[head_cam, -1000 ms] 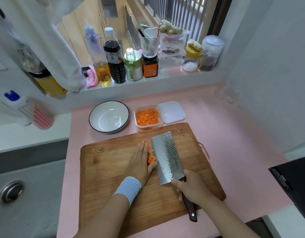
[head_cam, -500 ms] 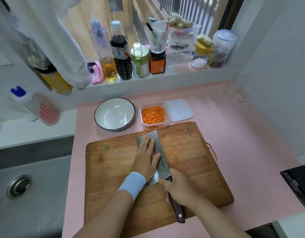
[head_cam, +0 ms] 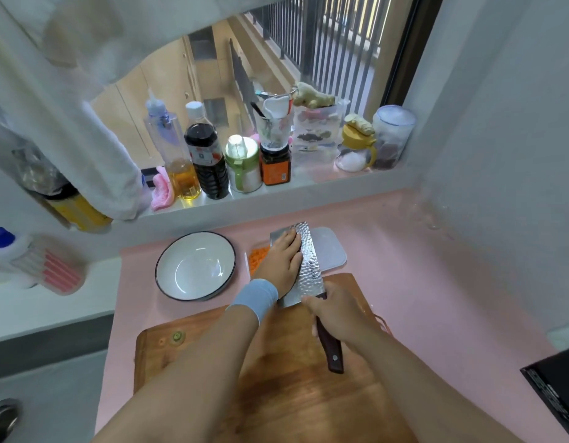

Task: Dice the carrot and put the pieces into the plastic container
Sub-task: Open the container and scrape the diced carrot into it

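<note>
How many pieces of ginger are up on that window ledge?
2. One ginger piece lies atop the clear tub; the other lies on the yellow-lidded jar right of it. Others may hide behind the containers.

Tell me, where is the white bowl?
In the head view, the white bowl sits on the pink counter, left of the plastic container and beyond the cutting board.

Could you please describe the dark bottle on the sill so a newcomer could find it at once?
Start at the window sill behind the pink counter. In its row, the dark bottle stands between the oil bottle and the green jar. It alone holds near-black liquid under a white cap.
</note>
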### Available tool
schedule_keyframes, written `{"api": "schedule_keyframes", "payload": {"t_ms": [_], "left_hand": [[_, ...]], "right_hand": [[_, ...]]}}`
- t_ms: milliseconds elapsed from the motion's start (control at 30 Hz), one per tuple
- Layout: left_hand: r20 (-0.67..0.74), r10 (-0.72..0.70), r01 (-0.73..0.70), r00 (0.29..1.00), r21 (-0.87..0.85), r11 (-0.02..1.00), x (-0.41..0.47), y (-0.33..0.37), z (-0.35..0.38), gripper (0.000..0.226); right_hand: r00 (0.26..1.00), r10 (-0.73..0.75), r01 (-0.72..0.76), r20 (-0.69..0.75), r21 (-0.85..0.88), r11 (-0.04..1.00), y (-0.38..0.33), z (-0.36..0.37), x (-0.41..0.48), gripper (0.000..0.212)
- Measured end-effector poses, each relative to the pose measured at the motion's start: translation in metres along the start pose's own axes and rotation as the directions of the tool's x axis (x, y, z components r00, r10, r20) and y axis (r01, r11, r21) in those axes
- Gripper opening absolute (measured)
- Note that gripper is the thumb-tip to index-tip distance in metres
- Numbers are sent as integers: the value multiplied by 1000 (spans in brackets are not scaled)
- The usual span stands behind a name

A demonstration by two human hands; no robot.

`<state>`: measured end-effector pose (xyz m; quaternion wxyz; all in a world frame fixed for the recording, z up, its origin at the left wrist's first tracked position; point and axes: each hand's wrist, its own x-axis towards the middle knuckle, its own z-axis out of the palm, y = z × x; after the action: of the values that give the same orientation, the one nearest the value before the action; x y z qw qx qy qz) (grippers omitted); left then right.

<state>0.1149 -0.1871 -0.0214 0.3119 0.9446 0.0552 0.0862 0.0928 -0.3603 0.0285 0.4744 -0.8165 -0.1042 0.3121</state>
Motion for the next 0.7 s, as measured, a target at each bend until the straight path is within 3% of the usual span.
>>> {"api": "schedule_keyframes", "payload": {"t_ms": [333,433,500,567,700], "left_hand": [[-107,-85,96,991,99,990,2,-56,9,33],[-165,-8,21,986,81,997,-7,-55,4,40],[-117,167,-155,979,108,982,-7,-46,1,47],[16,267,-265,964,190,945,-5,-35,0,55],[203,131,-198,970,357,913,-5,-41,-2,55]], "right_hand": [[995,57,-62,-81,-62,996,13,-19,46,27],[995,61,-66,-78,-70,995,14,-19,47,23],[995,54,-60,-79,-75,995,12,-17,45,21],[996,43,-50,-74,-91,995,8,-15,40,24],[996,34,-44,-87,-120,992,2,-15,31,30]]}}
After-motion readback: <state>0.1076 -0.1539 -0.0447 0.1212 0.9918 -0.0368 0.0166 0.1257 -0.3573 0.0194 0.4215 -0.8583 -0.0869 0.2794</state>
